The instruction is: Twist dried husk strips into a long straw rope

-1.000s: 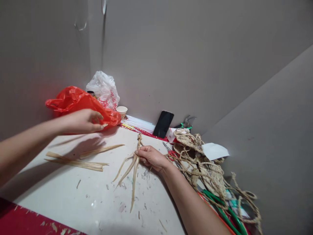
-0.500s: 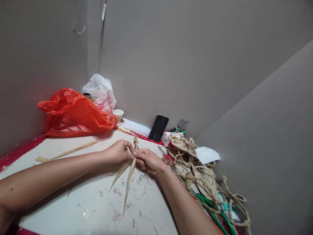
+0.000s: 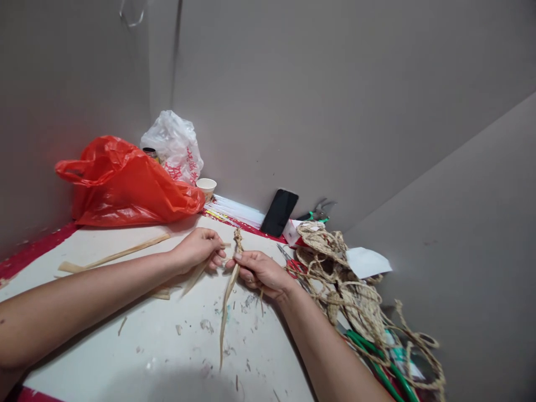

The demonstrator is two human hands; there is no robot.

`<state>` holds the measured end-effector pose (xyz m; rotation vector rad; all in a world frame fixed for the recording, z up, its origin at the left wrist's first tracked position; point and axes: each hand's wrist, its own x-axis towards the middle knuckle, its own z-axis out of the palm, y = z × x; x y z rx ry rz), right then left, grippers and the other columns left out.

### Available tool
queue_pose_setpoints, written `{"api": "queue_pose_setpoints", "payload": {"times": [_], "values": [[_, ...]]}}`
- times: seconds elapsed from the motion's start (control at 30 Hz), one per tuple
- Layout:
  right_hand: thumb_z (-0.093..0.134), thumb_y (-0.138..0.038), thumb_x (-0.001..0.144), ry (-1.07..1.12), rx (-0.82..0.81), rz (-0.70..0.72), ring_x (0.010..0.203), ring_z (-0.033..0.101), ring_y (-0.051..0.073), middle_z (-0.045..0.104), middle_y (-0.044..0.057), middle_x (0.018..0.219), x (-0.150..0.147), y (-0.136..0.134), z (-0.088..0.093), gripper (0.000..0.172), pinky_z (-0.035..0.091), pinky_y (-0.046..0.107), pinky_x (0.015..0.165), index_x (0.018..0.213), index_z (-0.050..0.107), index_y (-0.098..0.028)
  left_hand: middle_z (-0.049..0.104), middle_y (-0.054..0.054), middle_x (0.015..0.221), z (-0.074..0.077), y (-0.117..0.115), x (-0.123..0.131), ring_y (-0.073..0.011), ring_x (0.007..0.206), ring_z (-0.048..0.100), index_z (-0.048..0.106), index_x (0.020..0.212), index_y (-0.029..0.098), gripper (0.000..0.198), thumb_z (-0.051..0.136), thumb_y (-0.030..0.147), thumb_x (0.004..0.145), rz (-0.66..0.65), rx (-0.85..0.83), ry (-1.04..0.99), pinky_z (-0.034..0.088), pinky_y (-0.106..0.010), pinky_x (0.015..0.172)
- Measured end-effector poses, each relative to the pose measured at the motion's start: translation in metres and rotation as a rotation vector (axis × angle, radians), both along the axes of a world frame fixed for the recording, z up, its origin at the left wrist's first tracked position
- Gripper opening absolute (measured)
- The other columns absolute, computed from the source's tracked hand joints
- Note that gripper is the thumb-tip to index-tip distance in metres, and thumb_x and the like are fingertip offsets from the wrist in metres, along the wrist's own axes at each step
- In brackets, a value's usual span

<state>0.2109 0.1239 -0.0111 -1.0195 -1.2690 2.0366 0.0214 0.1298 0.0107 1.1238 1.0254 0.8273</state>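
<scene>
Near centre, knobbly tan braid (image 3: 238, 239)

Red bag (image 3: 125, 190); pale cup (image 3: 207, 191); phone (image 3: 280, 213)

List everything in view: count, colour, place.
Braid: one, tan, centre
Loose strips: two or more, tan, left
Tabletop: one, white, below
Red surface: one, red, tabletop's edges
Red bag: one, red, back left
White bag: one, white, behind red bag
Container: one, dark top, between bags
Cup: one, white, right of bags
Thin strips: several, white and yellow, back edge
Phone: one, black, back centre
Shears: one, green handles, right of phone
Cord heap: one, tan, right
Scissors: one, red handles, by cord heap
Sheet: one, white, on cord heap
Green item: one or more, green, lower right
Wire hook: one, pale, upper left
Walls: several, grey, behind
Left grip: one, bare, beside braid
Right grip: one, bare, on braid
</scene>
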Motion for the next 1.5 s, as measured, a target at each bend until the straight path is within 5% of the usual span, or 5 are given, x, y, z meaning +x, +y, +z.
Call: {"api": "queue_pose_setpoints", "payload": {"times": [0.17,0.43,0.67,1.23,1.5], "values": [[0.063,-0.040,0.079,-0.001,-0.011,0.007,0.033,0.018,0.002,0.038,-0.009,0.040,0.000,0.000,-0.003,0.032,0.009,0.018,0.034,0.086,0.067,-0.009,0.041,0.007,0.049,0.000,-0.001,0.000,-0.0042,0.043,0.032,0.053,0.064,0.015,0.017,0.058,0.029,0.070,0.023,0.129,0.068,0.023,-0.019,0.044],[0.063,-0.042,0.078,0.013,0.000,0.000,0.032,0.017,0.002,0.036,-0.009,0.038,-0.005,-0.001,0.000,0.033,0.008,0.018,0.034,0.080,0.065,-0.009,0.053,0.002,0.059,-0.016,-0.008,0.009,-0.0072,0.050,0.046,0.049,0.072,0.015,0.024,0.055,0.038,0.077,-0.125,0.170,-0.055,0.034,-0.019,0.051],[0.057,-0.048,0.081,-0.057,0.086,-0.027,0.032,0.019,0.003,0.038,-0.008,0.039,-0.009,-0.003,0.000,0.037,0.010,0.018,0.033,0.073,0.061,-0.012,0.057,0.002,0.060,-0.019,-0.007,0.008,-0.0091,0.058,0.047,0.056,0.067,0.015,0.019,0.049,0.028,0.078,-0.088,0.479,0.201,0.038,-0.020,0.059],[0.041,-0.059,0.085,-0.421,0.494,-0.074,0.041,0.026,0.007,0.035,-0.005,0.045,-0.011,-0.004,-0.002,0.053,0.020,0.021,0.041,0.055,0.048,-0.017,0.057,0.000,0.059,-0.012,-0.008,0.002,-0.0110,0.058,0.047,0.062,0.064,0.014,0.023,0.044,0.022,0.075,-0.139,0.606,0.439,0.034,-0.021,0.057],[0.038,-0.062,0.084,-0.548,0.640,-0.111,0.047,0.025,0.009,0.029,-0.004,0.051,-0.014,-0.002,-0.007,0.051,0.020,0.023,0.044,0.055,0.034,-0.020,0.039,0.005,0.049,-0.013,-0.002,0.004,-0.0077,0.049,0.032,0.051,0.055,0.015,0.023,0.048,0.030,0.072,-0.183,0.421,0.337,0.026,-0.021,0.048]]}}
